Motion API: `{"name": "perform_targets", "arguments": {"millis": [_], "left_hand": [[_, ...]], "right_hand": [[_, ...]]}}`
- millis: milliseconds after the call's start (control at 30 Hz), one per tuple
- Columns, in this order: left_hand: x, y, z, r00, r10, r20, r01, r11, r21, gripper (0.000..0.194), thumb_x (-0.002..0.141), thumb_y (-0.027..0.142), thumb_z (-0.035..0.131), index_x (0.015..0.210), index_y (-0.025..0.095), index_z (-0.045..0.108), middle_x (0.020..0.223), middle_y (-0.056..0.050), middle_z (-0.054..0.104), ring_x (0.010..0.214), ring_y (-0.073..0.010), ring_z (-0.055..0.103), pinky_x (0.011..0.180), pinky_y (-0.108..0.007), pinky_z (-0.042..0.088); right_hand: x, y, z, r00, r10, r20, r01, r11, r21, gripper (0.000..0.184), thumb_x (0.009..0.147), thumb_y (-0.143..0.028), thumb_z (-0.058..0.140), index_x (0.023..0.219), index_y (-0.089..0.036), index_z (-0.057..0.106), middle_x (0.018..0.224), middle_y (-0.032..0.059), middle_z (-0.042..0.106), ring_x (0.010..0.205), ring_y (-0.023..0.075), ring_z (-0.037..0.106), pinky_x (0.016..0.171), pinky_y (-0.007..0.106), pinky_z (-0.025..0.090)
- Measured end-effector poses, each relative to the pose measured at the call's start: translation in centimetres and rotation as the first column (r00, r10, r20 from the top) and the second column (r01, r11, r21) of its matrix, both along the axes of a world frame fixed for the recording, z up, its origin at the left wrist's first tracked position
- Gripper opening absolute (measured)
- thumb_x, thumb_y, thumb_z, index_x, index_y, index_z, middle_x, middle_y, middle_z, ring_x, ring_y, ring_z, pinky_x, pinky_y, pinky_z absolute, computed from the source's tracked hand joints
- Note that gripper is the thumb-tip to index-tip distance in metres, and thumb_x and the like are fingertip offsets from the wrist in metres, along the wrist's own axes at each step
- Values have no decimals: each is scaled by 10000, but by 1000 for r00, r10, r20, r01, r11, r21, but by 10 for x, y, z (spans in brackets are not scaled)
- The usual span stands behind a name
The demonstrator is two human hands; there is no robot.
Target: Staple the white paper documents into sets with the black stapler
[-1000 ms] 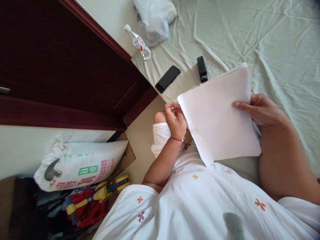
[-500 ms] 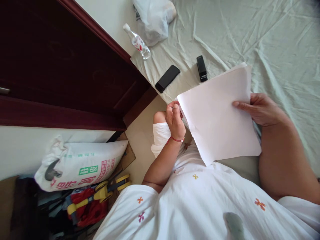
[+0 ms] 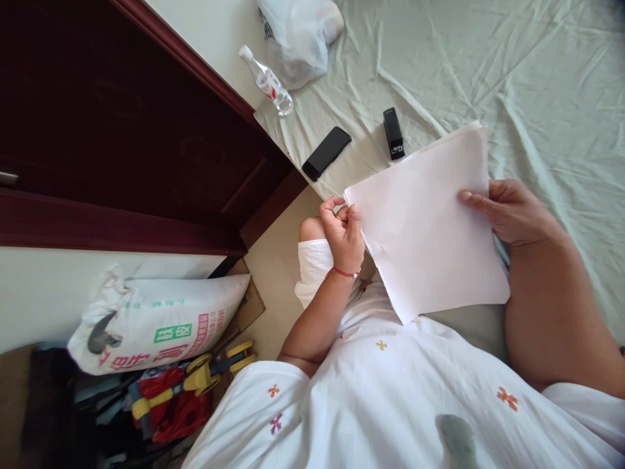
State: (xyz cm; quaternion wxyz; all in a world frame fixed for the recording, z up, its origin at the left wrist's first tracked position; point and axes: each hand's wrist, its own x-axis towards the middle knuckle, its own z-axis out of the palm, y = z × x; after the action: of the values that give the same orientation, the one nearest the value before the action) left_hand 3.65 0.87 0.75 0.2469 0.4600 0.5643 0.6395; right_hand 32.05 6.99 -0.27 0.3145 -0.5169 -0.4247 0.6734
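A stack of white paper sheets [image 3: 424, 221] is held tilted over my lap. My right hand [image 3: 508, 212] grips its right edge, thumb lying across the top sheet. At the stack's left corner my left hand [image 3: 344, 234], with a red thread round the wrist, is curled with fingers pinched together; what they pinch is too small to make out. On the pale green bedsheet [image 3: 527, 85] beyond the paper lie a black stapler [image 3: 393, 133] and a black phone [image 3: 326, 153].
A plastic water bottle [image 3: 267, 81] and a clear plastic bag [image 3: 297, 32] lie at the bed's far corner. A dark red wooden door [image 3: 122, 124] stands at left. Below it, a printed white sack [image 3: 156, 322] and red-and-yellow toys [image 3: 190, 384] crowd the floor.
My left hand shifted slightly at the paper's left corner, fingers re-pinching. The paper stack tipped a little; my right hand stayed on its right edge.
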Motion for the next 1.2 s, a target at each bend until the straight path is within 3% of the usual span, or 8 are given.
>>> {"name": "perform_targets", "arguments": {"millis": [200,300,433,567,700,900,1033,1200], "left_hand": [[-11,4,-6,992,-112,-59,110,993,-45,633,981,662,652,1520,366,507,914,-27,591,831,-178,640,846,-344,554],[-18,8,-1,978,-141,-153,137,990,-34,593,981,525,697,1535,366,560,1165,-67,689,993,-204,681,975,-371,564],[-21,14,6,959,-189,-209,176,981,-80,500,939,351,700,1438,322,675,1456,-73,669,1291,-257,652,1128,-401,526],[-24,17,3,961,-201,-189,181,976,-118,504,908,261,678,1407,323,702,1415,-57,699,1348,-254,637,1185,-409,497],[-29,20,-10,971,-181,-157,163,979,-121,492,932,284,678,1424,304,688,1227,-72,724,1209,-241,683,1151,-408,513],[-26,20,-20,994,-105,13,106,983,-153,605,973,517,726,1520,323,557,961,-34,630,934,-189,677,926,-348,568],[-14,20,-15,980,-91,176,120,979,-165,772,836,711,806,1451,310,568,1080,-44,653,1051,-193,689,978,-346,563],[-3,19,-6,902,-97,421,212,949,-235,820,781,662,877,1429,268,567,1312,-79,694,1266,-221,683,1117,-392,535]], "right_hand": [[-1,-1,2,1000,5,10,-5,1000,3,490,690,-688,933,839,-235,817,887,64,851,735,260,798,616,338,674],[-3,-1,4,1000,23,5,-23,1000,1,513,675,-695,939,862,-230,829,913,75,854,716,251,790,608,336,668],[-2,0,3,999,51,9,-51,999,5,551,678,-709,931,892,-210,833,932,95,855,703,245,780,599,329,654],[-1,1,1,997,76,20,-77,997,5,545,700,-711,913,902,-213,826,947,102,856,722,257,786,606,341,654],[-1,1,3,996,81,30,-81,997,4,529,700,-723,906,884,-234,820,934,82,857,729,261,790,600,345,662],[-3,0,5,997,71,6,-71,997,-9,553,678,-718,928,901,-220,836,940,98,857,713,262,792,596,341,666],[-2,0,4,997,72,9,-72,997,3,553,671,-728,927,874,-222,834,913,85,855,690,245,785,587,323,659],[-2,0,3,996,85,-17,-85,996,2,523,707,-698,922,916,-225,844,950,93,859,715,250,791,608,334,664]]}}
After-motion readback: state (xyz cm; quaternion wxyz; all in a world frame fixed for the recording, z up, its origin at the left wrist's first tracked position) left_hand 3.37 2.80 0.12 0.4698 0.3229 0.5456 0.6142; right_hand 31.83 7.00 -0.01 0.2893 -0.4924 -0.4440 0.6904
